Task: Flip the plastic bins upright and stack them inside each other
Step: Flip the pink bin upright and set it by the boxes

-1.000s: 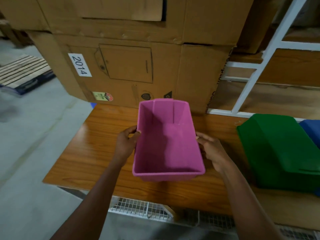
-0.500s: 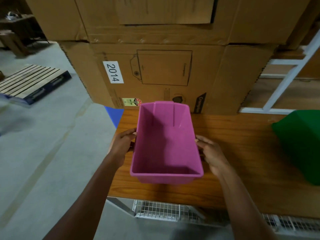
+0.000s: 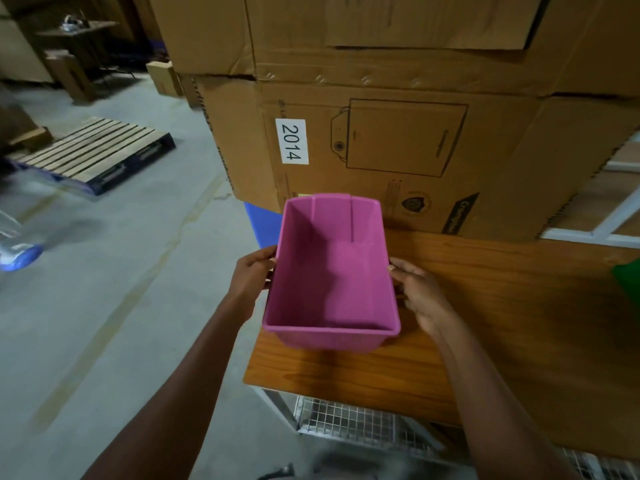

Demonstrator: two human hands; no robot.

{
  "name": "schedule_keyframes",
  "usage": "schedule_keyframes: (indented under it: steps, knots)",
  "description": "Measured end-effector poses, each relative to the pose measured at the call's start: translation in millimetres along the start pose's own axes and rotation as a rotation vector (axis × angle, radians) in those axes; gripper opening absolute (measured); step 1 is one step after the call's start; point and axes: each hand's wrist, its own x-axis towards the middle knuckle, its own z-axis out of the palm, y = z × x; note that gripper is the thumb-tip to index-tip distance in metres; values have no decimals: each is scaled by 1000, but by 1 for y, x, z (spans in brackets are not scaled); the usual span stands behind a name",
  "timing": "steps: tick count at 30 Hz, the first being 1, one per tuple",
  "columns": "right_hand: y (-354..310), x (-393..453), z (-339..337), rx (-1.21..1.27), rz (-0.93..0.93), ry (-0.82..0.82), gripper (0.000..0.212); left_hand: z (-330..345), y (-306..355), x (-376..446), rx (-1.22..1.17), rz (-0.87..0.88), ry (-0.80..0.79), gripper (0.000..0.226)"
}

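I've got the pink bin (image 3: 330,271) upright, open side up, clamped btwn both hands. My left hand (image 3: 250,278) is closed on its left wall, thumb hooked at the rim; my right hand (image 3: 420,294) is closed on the right wall, fingers wrapped under the lip. The bin sits over the near-left corner of the wooden table (image 3: 502,306), which lies under and to the right of my hands. Can't tell if its base touches the top or hangs just above it.

To do this bit well, imo: keep the grip even on both sides so the rim stays level, set it down flat w/ the whole base on the wood, not hanging off the corner edge below my left hand. Leave the mouth clear, since the next bin has to drop in.

A green bin (image 3: 628,282) shows only as a sliver far right of my right hand; prob next to flip. Stacked cardboard boxes (image 3: 398,143) stand right beyond my fingertips, so there's little room to push fwd.
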Motion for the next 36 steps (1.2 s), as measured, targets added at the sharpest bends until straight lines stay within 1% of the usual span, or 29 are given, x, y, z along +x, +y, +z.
schedule_keyframes:
  steps: [5, 9, 13, 16, 18, 22, 26, 30, 36]
  knots:
    - [-11, 12, 47, 11, 22, 53, 35, -29, 1, 37, 47, -9, -67, 51]
    - [-7, 22, 76, 1, 43, 91, 35, -45, -4, 60, 84, -11, -109, 57]
    - [1, 22, 94, -60, 31, 135, 40, -52, -15, 72, 66, -15, -96, 62]
    - [0, 24, 99, -81, -8, 182, 44, -53, -16, 70, 90, 22, -123, 53]
    - [0, 28, 100, -90, -21, 202, 47, -53, -15, 72, 116, 24, -139, 56]
    - [-1, 31, 99, -84, -32, 216, 47, -53, -20, 80, 137, 21, -158, 64]
    - [0, 31, 98, -68, -43, 231, 46, -52, -22, 83, 138, 23, -156, 59]
    - [3, 33, 99, -52, -54, 241, 47, -51, -25, 87, 139, 17, -135, 61]
    - [4, 31, 99, -25, -60, 239, 48, -49, -30, 89, 101, 19, -132, 54]
